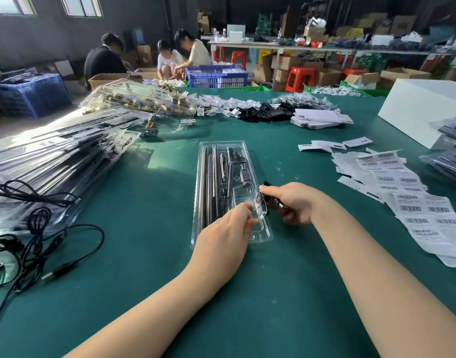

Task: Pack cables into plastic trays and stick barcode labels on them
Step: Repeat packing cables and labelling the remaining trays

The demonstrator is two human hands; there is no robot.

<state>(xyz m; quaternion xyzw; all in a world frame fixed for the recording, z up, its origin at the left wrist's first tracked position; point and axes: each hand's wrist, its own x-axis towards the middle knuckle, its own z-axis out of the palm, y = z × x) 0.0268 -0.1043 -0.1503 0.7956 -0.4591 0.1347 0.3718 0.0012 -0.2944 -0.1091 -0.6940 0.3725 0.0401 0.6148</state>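
A clear plastic tray (211, 151) lies lengthwise on the green table (149, 254) in front of me, with metal rods and small parts in its slots. My left hand (221, 236) pinches the tray's near right flap. My right hand (291, 202) is closed on a bundled black cable (267, 183) beside the tray's right edge, with a metal plug tip poking out below the fingers. A strip of barcode labels (413, 202) lies to the right.
Loose black USB cables (35, 244) sprawl at the left, beside a big stack of packed trays (53, 161). More trays, white tags and black bundles lie across the far table. A white box (420, 109) and tray stacks stand at the right. People sit beyond.
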